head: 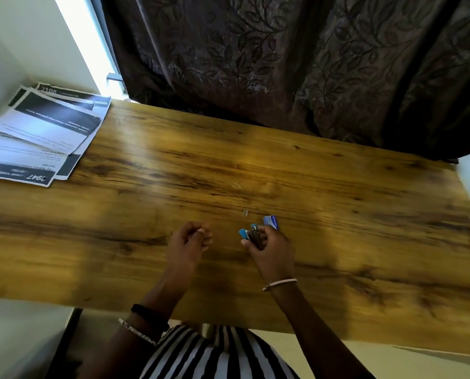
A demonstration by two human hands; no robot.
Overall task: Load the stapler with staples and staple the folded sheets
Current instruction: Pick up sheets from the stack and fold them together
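Observation:
My right hand point(272, 250) grips a small blue and dark stapler point(251, 235) just above the wooden table point(337, 214). A small blue staple box point(271, 221) lies right behind that hand. My left hand point(191, 239) hovers to the left of the stapler with its fingers curled together; whether it pinches anything is too small to tell. Loose staples point(245, 212) lie on the wood a little beyond the hands, and a bent one point(236, 185) lies farther back. The printed sheets point(45, 132) rest in a loose stack at the far left corner, out of reach of both hands.
A dark leaf-patterned curtain point(310, 64) hangs behind the table's far edge. A white wall and window frame point(72, 45) stand at the left. The table's near edge runs just in front of my striped shirt point(214, 354).

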